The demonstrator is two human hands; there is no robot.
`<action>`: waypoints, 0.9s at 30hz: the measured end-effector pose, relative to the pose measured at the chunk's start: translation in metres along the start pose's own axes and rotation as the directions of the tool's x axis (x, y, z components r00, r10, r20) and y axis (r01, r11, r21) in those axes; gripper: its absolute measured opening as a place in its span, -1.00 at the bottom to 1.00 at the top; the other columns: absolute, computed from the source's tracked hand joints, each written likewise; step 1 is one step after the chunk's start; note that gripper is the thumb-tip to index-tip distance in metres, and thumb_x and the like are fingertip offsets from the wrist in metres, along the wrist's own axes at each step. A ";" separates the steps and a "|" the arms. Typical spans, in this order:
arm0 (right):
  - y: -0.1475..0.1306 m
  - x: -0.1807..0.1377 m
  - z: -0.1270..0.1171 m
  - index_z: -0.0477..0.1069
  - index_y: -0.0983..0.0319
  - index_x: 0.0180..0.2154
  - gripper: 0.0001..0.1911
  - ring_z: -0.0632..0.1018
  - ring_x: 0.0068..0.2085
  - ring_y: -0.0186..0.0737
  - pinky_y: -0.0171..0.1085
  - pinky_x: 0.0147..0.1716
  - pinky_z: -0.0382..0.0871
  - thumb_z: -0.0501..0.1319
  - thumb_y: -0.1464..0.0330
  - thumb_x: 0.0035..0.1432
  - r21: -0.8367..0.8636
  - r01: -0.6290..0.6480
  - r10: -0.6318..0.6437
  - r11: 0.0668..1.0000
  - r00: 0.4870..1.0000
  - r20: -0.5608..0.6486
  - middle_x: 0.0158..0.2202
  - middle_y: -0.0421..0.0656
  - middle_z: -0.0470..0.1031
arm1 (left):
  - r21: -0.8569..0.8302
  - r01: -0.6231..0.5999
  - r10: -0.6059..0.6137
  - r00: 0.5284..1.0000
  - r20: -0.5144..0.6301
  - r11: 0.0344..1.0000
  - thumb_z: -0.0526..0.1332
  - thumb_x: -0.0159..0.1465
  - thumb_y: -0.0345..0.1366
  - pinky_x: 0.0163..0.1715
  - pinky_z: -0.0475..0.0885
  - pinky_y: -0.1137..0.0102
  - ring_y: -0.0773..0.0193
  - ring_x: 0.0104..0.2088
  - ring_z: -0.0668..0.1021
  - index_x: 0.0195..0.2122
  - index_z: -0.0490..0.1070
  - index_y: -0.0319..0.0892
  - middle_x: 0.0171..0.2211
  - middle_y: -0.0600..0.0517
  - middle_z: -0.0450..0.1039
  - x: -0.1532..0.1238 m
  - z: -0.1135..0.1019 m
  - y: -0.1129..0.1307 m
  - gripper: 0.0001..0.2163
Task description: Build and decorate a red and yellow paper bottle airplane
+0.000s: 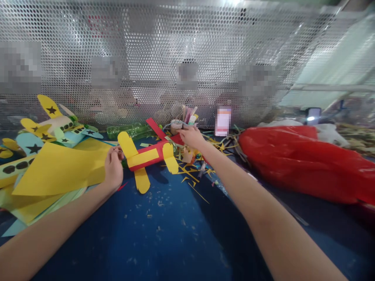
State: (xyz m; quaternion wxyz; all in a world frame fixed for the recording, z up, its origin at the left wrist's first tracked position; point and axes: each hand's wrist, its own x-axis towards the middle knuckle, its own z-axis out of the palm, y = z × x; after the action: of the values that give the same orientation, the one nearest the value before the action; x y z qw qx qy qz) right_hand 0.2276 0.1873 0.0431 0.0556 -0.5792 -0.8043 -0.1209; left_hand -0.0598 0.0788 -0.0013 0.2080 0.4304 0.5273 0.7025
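Observation:
A toy airplane (148, 155) with a red body, yellow wings and a yellow tail piece tilts above the blue tabletop. My left hand (114, 166) is closed at its nose end, where a bit of green bottle neck shows; its fingers are partly hidden. Behind the tail, my right hand (191, 136) reaches to a cluttered spot beside a pale roll (176, 125). Its fingers are bent together, and what they touch is too small and blurred to name. A red strip (156, 128) sticks up behind the airplane's body.
Yellow paper sheets (61, 168) lie at left, with several finished paper airplanes (55, 123) behind. A green plastic bottle (129, 130) lies at the back. Yellow scraps (190, 171) litter the middle. A phone (222, 121) leans by the perforated metal screen (158, 47). A red plastic bag (293, 164) fills the right.

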 end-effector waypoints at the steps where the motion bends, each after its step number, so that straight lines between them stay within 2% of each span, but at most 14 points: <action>1: -0.003 0.003 0.001 0.25 0.17 0.25 -0.51 0.31 0.24 -0.02 0.01 0.23 0.05 -0.16 0.31 0.39 0.004 -0.002 0.002 1.000 1.000 0.000 0.21 0.04 0.37 | -0.012 0.000 0.000 1.000 0.001 1.000 0.01 0.25 -0.22 -0.53 0.29 0.36 0.26 -0.54 0.31 -0.52 0.22 -0.08 -0.59 0.05 0.22 0.000 0.000 0.002 -0.79; 3: -0.008 0.011 0.003 0.22 0.17 0.27 -0.50 0.40 0.16 0.03 -0.03 0.13 0.21 -0.09 0.29 0.37 0.012 -0.006 0.006 1.000 0.999 0.034 0.16 0.10 0.41 | -0.033 -0.002 0.003 1.000 0.008 0.999 0.03 0.26 -0.22 -0.56 0.26 0.37 0.28 -0.56 0.29 -0.57 0.22 -0.09 -0.61 0.06 0.20 -0.002 -0.001 0.005 -0.75; 5: -0.011 0.019 0.007 0.19 0.11 0.29 -0.47 0.45 0.12 0.06 -0.04 0.06 0.28 0.01 0.34 0.31 0.017 -0.003 0.002 1.000 0.996 0.086 0.14 0.09 0.42 | -0.041 -0.006 0.006 1.000 0.017 0.999 0.03 0.27 -0.23 -0.59 0.23 0.39 0.30 -0.58 0.27 -0.61 0.23 -0.10 -0.63 0.07 0.19 -0.003 -0.002 0.008 -0.71; 7: -0.013 0.025 0.011 0.19 0.05 0.29 -0.42 0.42 0.14 0.09 0.01 0.07 0.28 0.08 0.39 0.25 0.023 0.005 -0.008 1.000 0.992 0.125 0.16 0.05 0.41 | -0.034 -0.004 0.005 1.000 0.017 0.999 0.02 0.27 -0.23 -0.61 0.20 0.40 0.31 -0.60 0.25 -0.62 0.23 -0.11 -0.65 0.07 0.19 -0.004 -0.002 0.010 -0.69; 10: -0.015 0.029 0.015 0.32 0.06 0.21 -0.46 0.36 0.18 0.13 0.08 0.10 0.25 0.14 0.41 0.19 0.033 0.001 -0.005 0.999 0.990 0.141 0.18 0.02 0.39 | -0.040 -0.007 0.007 1.000 0.018 0.999 0.01 0.25 -0.25 -0.62 0.18 0.39 0.31 -0.60 0.25 -0.62 0.24 -0.12 -0.65 0.06 0.19 -0.005 -0.002 0.011 -0.71; 13: -0.014 0.029 0.012 0.51 0.11 0.02 -0.63 0.31 0.20 0.14 0.07 0.12 0.24 0.15 0.39 0.19 0.048 -0.032 0.027 0.998 0.995 0.100 0.16 0.02 0.39 | -0.044 -0.013 0.015 0.999 0.034 0.999 0.02 0.23 -0.25 -0.61 0.18 0.38 0.30 -0.59 0.25 -0.63 0.22 -0.11 -0.64 0.06 0.18 -0.006 -0.001 0.012 -0.72; 15: -0.012 0.027 0.007 0.55 0.14 -0.06 -0.69 0.32 0.19 0.14 0.05 0.12 0.25 0.13 0.36 0.21 0.074 -0.070 0.067 0.995 0.997 0.049 0.13 0.03 0.41 | -0.053 -0.010 0.013 0.998 0.054 0.999 0.03 0.23 -0.25 -0.60 0.18 0.38 0.31 -0.59 0.25 -0.63 0.21 -0.11 -0.64 0.06 0.16 -0.006 -0.001 0.013 -0.72; 21: -0.001 0.028 -0.004 0.50 0.20 0.03 -0.62 0.51 0.02 0.03 -0.10 -0.02 0.38 0.05 0.34 0.26 0.229 -0.208 0.226 0.951 0.972 -0.057 -0.02 0.04 0.54 | -0.088 0.009 -0.005 0.999 0.044 0.996 0.07 0.19 -0.28 -0.57 0.22 0.39 0.33 -0.58 0.24 -0.64 0.19 -0.12 -0.63 0.08 0.15 -0.008 0.001 0.016 -0.75; 27: 0.018 0.038 -0.002 0.55 0.26 -0.10 -0.71 0.57 -0.08 -0.09 -0.20 -0.03 0.40 0.16 0.41 0.16 0.436 -0.180 0.245 0.882 0.965 -0.096 -0.13 -0.04 0.61 | -0.123 -0.036 0.045 0.997 0.067 0.992 0.14 0.20 -0.17 -0.56 0.19 0.43 0.36 -0.57 0.22 -0.65 0.14 -0.13 -0.63 0.11 0.12 -0.009 0.001 0.017 -0.68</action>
State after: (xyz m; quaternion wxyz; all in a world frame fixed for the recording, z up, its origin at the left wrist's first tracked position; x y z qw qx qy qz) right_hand 0.2321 0.2267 0.0562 0.2524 -0.6275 -0.7363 0.0206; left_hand -0.0515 0.0661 0.0112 0.2376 0.4518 0.4671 0.7219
